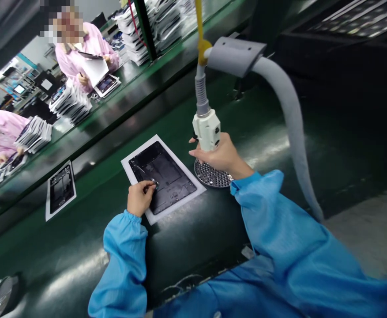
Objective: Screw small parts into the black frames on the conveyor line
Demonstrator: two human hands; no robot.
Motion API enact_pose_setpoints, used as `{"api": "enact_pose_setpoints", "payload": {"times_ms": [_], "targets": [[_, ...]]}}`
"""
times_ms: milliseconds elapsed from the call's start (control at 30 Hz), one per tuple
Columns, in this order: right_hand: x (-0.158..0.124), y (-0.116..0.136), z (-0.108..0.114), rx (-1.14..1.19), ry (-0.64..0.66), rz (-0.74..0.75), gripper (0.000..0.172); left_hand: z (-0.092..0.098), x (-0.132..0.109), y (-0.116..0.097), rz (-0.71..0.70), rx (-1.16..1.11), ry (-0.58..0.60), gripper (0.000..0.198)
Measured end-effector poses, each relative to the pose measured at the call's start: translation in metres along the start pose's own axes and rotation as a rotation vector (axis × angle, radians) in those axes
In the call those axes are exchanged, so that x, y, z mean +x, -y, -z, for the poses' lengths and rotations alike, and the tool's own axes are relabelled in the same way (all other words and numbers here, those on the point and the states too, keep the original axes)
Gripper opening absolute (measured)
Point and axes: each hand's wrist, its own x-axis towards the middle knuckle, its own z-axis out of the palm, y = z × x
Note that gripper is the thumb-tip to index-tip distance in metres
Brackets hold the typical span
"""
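Note:
A dark tablet housing [171,176] lies open on a white sheet [193,194] on the green bench. Over its left edge, the fingertips of my left hand [140,197] are closed in a pinch on a small dark part [155,183] with a shiny spot. To the right, my right hand [221,154] is wrapped round the lower body of a white electric screwdriver [207,129], which hangs upright; its tip is hidden by my hand. Just below that hand is a round tray [211,174] with many small holes, partly covered by my fingers and wrist.
A grey hose [292,106] loops down on the right from a grey sleeve [236,56], beside a yellow cord [199,26]. Another housing [61,187] lies on the left. Across the bench, people in pink [94,42] work beside stacked white-wrapped pieces [69,104].

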Motion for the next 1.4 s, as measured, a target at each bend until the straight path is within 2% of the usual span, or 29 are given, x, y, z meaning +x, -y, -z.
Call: {"api": "enact_pose_setpoints", "payload": {"times_ms": [233, 367, 467, 600, 733, 867, 1000, 1233, 1300, 1400], "targets": [[0.0, -0.001, -0.001, -0.014, -0.015, 0.049, 0.018, -0.001, 0.001, -0.002, -0.007, -0.052, -0.032, 0.012], [-0.003, 0.007, 0.002, -0.031, -0.045, 0.05, 0.019, -0.003, -0.004, -0.013, 0.03, -0.241, -0.095, 0.014], [-0.006, 0.013, 0.004, -0.022, -0.052, 0.063, 0.02, -0.006, -0.01, -0.024, 0.023, -0.356, 0.042, 0.016], [-0.008, 0.016, 0.004, -0.016, -0.029, 0.048, 0.024, -0.009, -0.016, -0.032, -0.034, -0.231, 0.278, 0.015], [-0.008, 0.017, 0.003, -0.013, -0.02, 0.039, 0.026, -0.01, -0.015, -0.031, -0.055, -0.133, 0.365, 0.015], [-0.009, 0.017, 0.003, -0.012, -0.022, 0.029, 0.027, -0.013, -0.015, -0.031, -0.063, -0.095, 0.306, 0.01], [-0.009, 0.015, 0.003, -0.002, -0.02, 0.026, 0.029, -0.018, -0.017, -0.034, -0.003, -0.015, 0.238, 0.009], [-0.009, 0.017, 0.002, 0.032, -0.045, 0.054, 0.026, -0.018, -0.021, -0.04, 0.089, 0.037, 0.237, 0.013], [-0.009, 0.017, 0.002, 0.029, -0.063, 0.073, 0.027, -0.02, -0.026, -0.039, 0.049, 0.071, 0.208, 0.012], [-0.009, 0.017, 0.003, 0.049, -0.074, 0.105, 0.026, -0.023, -0.037, -0.03, -0.167, 0.127, 0.171, 0.016]]}}
